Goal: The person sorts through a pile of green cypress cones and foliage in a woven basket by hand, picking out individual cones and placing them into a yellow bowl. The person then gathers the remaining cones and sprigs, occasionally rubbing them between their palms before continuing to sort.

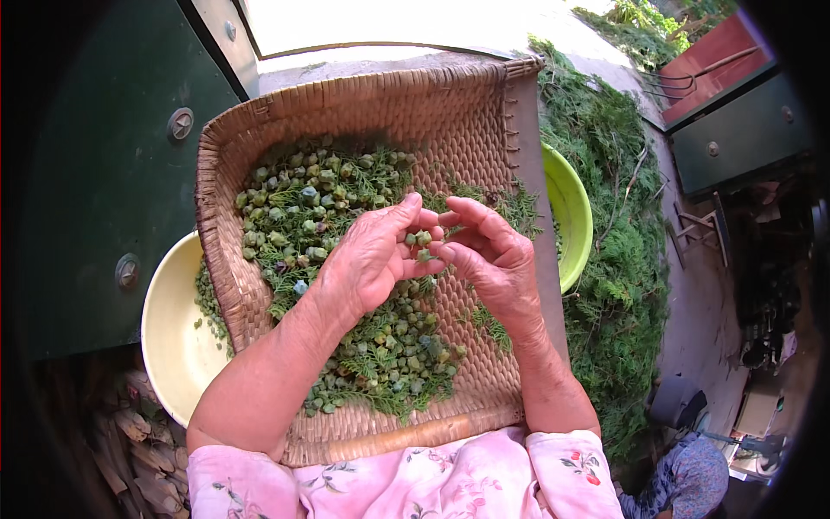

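Observation:
A woven wicker winnowing basket (463, 143) lies before me, holding green conifer cones (402, 344) mixed with scale-leaf sprigs (519, 211). Above it, my left hand (373, 253) is turned palm up, with several small green cones (423, 239) resting on its fingers. My right hand (493, 256) is beside those cones, its thumb and fingers parted, the thumb tip close to the left fingers. Whether it touches a cone is not clear. The heaped cones lie mainly at the left and lower middle of the basket.
A cream basin (175, 331) with small cones sits at left, a lime-green basin (572, 207) at right. Cut conifer branches (616, 292) cover the ground beyond. Green metal doors (117, 175) stand left, above split firewood (152, 460). Another person (694, 477) is at lower right.

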A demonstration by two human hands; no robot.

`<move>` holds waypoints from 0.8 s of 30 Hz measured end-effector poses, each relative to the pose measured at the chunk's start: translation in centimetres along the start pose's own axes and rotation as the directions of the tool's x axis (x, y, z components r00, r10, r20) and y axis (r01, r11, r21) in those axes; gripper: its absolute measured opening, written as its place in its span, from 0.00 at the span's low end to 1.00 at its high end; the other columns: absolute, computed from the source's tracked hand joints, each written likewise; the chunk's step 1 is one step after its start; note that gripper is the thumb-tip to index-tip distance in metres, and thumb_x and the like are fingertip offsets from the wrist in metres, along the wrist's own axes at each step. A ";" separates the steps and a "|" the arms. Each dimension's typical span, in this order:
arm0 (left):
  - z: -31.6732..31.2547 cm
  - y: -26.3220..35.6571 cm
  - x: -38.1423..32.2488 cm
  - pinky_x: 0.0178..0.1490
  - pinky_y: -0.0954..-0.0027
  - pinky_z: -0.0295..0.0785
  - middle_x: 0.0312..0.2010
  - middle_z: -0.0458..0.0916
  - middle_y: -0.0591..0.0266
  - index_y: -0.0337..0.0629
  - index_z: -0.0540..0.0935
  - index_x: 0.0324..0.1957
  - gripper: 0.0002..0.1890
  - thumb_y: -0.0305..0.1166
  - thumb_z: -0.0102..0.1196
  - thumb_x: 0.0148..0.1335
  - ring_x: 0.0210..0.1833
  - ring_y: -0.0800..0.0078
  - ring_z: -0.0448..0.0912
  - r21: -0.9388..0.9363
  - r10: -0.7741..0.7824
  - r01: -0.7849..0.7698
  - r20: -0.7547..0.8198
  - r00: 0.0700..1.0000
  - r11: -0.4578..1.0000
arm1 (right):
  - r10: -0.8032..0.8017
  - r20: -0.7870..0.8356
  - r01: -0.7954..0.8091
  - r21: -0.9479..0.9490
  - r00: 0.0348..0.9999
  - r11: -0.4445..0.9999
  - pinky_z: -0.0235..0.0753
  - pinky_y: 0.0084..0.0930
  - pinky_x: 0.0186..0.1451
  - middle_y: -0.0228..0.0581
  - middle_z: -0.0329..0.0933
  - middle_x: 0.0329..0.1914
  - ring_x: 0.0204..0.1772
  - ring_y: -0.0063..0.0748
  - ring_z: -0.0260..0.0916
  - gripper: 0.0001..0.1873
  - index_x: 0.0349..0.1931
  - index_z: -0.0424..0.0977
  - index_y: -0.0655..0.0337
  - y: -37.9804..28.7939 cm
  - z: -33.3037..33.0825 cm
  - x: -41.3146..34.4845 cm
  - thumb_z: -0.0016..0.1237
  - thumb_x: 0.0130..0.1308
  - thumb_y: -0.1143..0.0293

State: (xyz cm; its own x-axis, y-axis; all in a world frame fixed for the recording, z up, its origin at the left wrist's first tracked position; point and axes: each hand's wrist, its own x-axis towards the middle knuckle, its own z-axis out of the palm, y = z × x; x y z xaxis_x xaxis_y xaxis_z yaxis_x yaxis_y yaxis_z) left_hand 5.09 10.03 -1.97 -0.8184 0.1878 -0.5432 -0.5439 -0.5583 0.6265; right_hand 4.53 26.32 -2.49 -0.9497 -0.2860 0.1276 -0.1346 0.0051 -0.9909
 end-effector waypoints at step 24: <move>-0.7 2.6 -0.8 0.32 0.77 0.74 0.32 0.77 0.62 0.37 0.77 0.39 0.14 0.39 0.48 0.66 0.31 0.77 0.75 0.057 0.134 -0.126 -0.148 0.980 0.990 | -0.197 0.043 0.182 -0.610 0.979 0.771 0.72 0.28 0.37 0.39 0.71 0.32 0.34 0.34 0.72 0.10 0.39 0.73 0.62 3.3 -1.6 -0.4 0.51 0.55 0.77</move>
State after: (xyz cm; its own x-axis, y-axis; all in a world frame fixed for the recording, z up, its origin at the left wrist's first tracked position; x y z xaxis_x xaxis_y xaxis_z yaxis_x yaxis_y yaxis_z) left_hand 4.42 7.87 -0.27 -0.8473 -0.0100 -0.5311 -0.4457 -0.5305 0.7211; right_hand 4.04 28.00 -5.79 -0.8915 -0.3219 0.3188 -0.4491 0.5363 -0.7146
